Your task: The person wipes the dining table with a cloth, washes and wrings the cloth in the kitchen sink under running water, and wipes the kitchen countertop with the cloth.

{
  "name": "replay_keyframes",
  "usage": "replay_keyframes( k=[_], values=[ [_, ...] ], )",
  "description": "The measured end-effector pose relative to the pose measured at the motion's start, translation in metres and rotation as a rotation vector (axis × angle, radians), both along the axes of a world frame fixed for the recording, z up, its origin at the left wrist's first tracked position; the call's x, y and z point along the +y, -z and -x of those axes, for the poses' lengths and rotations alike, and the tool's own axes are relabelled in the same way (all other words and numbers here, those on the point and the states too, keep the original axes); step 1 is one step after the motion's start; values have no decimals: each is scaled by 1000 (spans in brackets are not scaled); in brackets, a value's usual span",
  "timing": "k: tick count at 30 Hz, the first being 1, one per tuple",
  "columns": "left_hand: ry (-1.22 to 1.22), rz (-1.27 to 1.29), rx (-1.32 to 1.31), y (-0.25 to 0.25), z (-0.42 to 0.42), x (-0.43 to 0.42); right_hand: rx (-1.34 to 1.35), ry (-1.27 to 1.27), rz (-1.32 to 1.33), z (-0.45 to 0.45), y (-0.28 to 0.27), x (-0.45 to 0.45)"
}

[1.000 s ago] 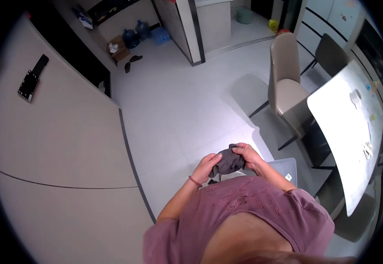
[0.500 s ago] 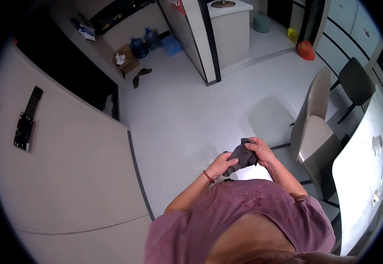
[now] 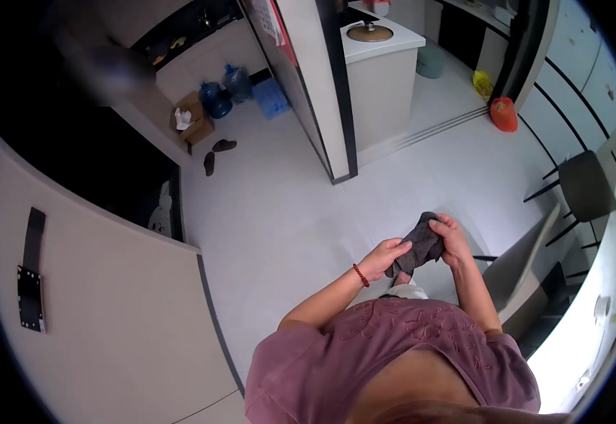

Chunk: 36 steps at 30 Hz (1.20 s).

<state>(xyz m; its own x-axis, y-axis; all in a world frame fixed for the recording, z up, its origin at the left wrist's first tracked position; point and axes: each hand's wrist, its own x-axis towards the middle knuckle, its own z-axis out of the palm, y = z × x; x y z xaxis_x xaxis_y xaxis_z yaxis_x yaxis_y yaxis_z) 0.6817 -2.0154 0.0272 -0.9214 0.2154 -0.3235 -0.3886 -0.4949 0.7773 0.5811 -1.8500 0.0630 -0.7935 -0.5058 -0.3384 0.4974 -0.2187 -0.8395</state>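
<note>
A crumpled dark grey cloth (image 3: 421,246) is stretched between my two hands, in front of my body and above the floor. My left hand (image 3: 384,260), with a red bead bracelet (image 3: 360,275) at the wrist, grips the cloth's near left side, thumb on top. On the far right side, my right hand (image 3: 454,240) pinches the cloth between thumb and fingers. Below the cloth, part of a foot and a pale trouser leg (image 3: 407,290) show.
To my right are a grey chair (image 3: 524,265) and a white table (image 3: 570,353), with another dark chair (image 3: 585,187) beyond. Ahead a partition wall (image 3: 315,106) ends by a white counter (image 3: 382,85). Slippers (image 3: 216,155), a cardboard box (image 3: 193,120) and blue water bottles (image 3: 216,100) stand farther left.
The view has shifted; the partition and counter look nearer and the grey chair lies closer beside me. Both hands still hold the cloth, now appearing farther right in the picture.
</note>
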Motion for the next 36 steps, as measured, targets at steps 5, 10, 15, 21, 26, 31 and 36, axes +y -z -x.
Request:
replay_keyframes(
  k=[5,10,15,21,26,31,36],
  values=[
    [92,28,24,19,112,5,14,21,85,118,12,-6],
    [123,87,26,-6,230,21,-36,114,117,234,18,14],
    [79,136,-87,-34,320,30,-56,196,84,320,24,32],
    [66,5,-177,3,417,22,-189,184,84,406,40,45],
    [117,-107,-100,30,549,21,-153,206,13,518,54,58],
    [199,-153,-42,27,685,38,-154,326,-15,615,42,88],
    [273,-133,-89,18,789,71,-228,464,4,681,46,128]
  ],
)
